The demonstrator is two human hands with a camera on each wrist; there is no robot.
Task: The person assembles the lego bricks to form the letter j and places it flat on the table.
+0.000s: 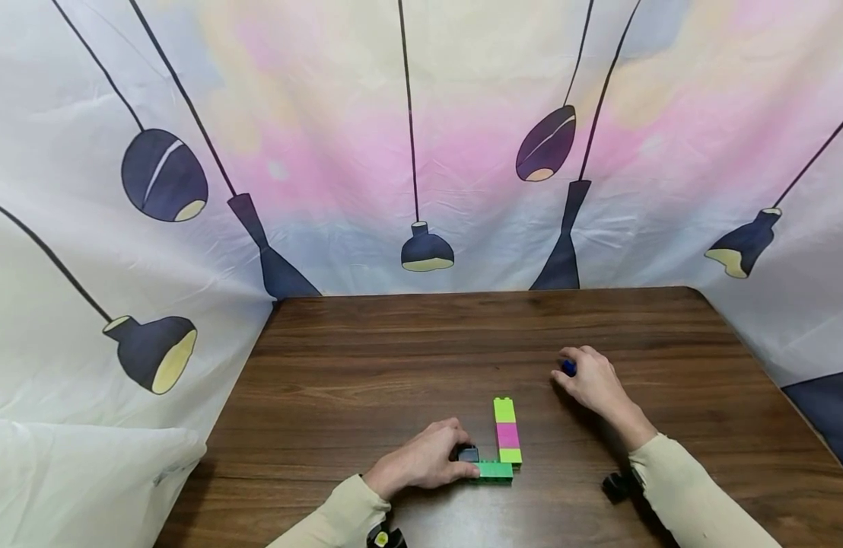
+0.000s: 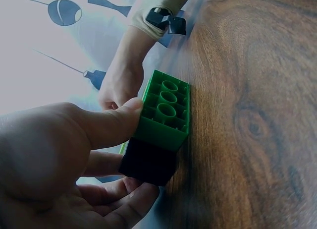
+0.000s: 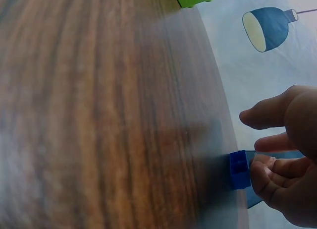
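Note:
My left hand (image 1: 431, 457) grips a joined pair of toy bricks. Its thumb lies along the green brick (image 1: 495, 472), while the other fingers reach around the black brick (image 1: 469, 454). In the left wrist view, the hollow tubed end of the green brick (image 2: 164, 132) shows above the black brick (image 2: 148, 161). A row of lime (image 1: 504, 411), pink (image 1: 507, 435) and lime bricks runs away from the green brick's right end. Farther right, my right hand (image 1: 595, 383) is at a small blue brick (image 3: 239, 169); its fingertips are right beside it, and its thumb stands well apart.
The brown wooden table (image 1: 367, 350) stretches beneath both hands. Behind and beside it hangs a pastel cloth (image 1: 326, 137) printed with dark lamps. A black wrist camera (image 1: 616, 487) sits by the right sleeve.

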